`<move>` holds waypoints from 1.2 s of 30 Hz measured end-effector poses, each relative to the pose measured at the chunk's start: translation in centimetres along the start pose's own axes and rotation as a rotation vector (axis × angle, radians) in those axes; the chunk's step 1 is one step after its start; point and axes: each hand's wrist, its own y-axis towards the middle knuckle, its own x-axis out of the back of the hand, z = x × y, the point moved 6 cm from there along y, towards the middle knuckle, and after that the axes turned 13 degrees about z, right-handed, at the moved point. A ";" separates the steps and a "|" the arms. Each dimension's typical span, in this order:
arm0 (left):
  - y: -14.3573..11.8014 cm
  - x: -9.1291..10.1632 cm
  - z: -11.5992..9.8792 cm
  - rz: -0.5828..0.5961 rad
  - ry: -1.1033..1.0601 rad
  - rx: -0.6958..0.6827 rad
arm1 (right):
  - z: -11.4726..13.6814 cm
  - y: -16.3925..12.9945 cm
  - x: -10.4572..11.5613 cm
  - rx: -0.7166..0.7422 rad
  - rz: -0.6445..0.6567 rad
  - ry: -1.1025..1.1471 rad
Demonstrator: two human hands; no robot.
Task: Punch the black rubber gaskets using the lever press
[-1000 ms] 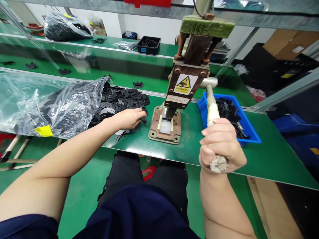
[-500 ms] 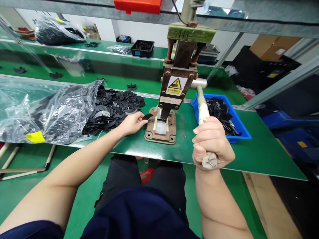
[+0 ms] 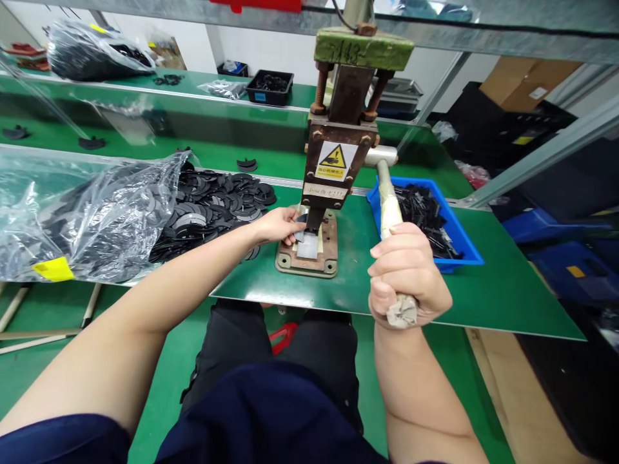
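Left hand [image 3: 280, 225] is at the base of the hand press [image 3: 338, 161], fingers pinched on a small black part [image 3: 300, 219] and holding it right at the edge of the pale die block [image 3: 308, 246], just under the ram. The part sits at the fingertips, touching them, partly hidden by the ram above it, so how much of it rests on the die I cannot tell.

Right hand [image 3: 406, 274] is a full fist, its grip wrapped tight round the cloth-bound end of the press lever [image 3: 389, 212]. The lever slopes up and away from the fist to the head of the press, well apart from the part.

The press stands on a rusty base plate [image 3: 329, 258] bolted to the green bench [image 3: 483, 290]. Left of it, just beside the left forearm, a heap of black parts [image 3: 217, 200] spills from a clear plastic bag [image 3: 87, 212]. Right of the lever, a blue tray [image 3: 464, 248] holds more black pieces. A black bin [image 3: 269, 87] sits on the far bench.
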 end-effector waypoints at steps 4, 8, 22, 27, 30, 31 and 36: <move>0.4 0.2 -0.2 0.032 0.014 0.107 | 0.1 0.0 0.0 0.010 -0.025 0.016; 0.2 0.2 -0.4 0.032 0.011 0.255 | 0.1 0.0 -0.1 -0.020 -0.018 0.012; -0.1 -0.6 -2.1 0.037 0.122 0.310 | 0.1 -0.4 -0.3 0.039 -0.055 0.021; -0.1 -0.6 -1.9 0.054 0.122 0.373 | -0.4 -0.7 -0.3 0.039 -0.064 0.002; 0.2 -0.3 -1.8 0.043 0.102 0.390 | -0.4 -0.7 -0.3 0.048 -0.061 -0.012; 0.3 -0.3 -1.7 0.030 0.093 0.394 | -0.4 -0.7 -0.3 0.053 -0.064 -0.012; 0.3 -0.9 -1.7 0.000 0.062 0.327 | -0.5 -0.7 -0.3 0.054 -0.054 -0.017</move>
